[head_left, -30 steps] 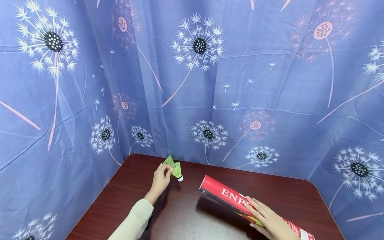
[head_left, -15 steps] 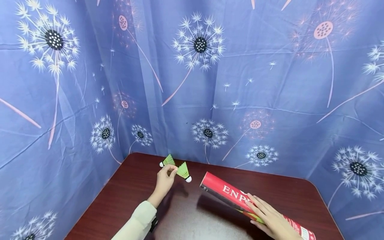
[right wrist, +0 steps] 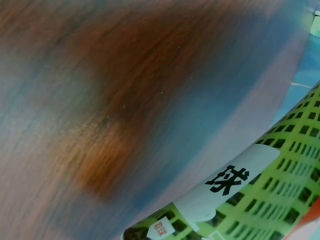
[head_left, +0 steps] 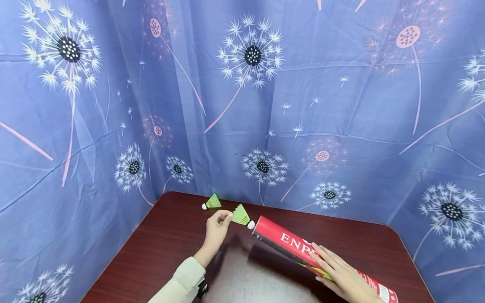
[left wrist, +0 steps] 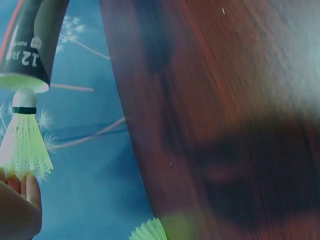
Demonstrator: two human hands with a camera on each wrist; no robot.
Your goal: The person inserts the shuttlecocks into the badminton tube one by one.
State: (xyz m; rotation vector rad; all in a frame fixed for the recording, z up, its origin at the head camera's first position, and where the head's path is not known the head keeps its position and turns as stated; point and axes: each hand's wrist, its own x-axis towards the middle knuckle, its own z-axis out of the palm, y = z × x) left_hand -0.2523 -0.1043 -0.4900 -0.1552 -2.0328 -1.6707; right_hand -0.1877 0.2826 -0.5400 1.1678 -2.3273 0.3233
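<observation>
My left hand (head_left: 217, 229) pinches a yellow-green shuttlecock (head_left: 241, 215) by the feather edge. Its white cork points at the open end of a red shuttlecock tube (head_left: 282, 235) lettered ENP. In the left wrist view the cork (left wrist: 25, 98) sits right at the tube's mouth (left wrist: 40, 85), with the feathers outside. My right hand (head_left: 342, 275) holds the tube across its middle, fingers over the top; its open end is tilted up off the table. The right wrist view shows the tube's green net-patterned side (right wrist: 295, 145), with no fingers visible.
Another yellow-green shuttlecock (head_left: 213, 202) lies on its side near the back edge of the dark red-brown table (head_left: 170, 235). A blue curtain (head_left: 227, 168) with dandelion prints hangs behind the table and along its left side.
My left hand has carried the pinched shuttlecock rightward, away from the other shuttlecock, up to the tube's open end. The tube and right hand have stayed almost still.
</observation>
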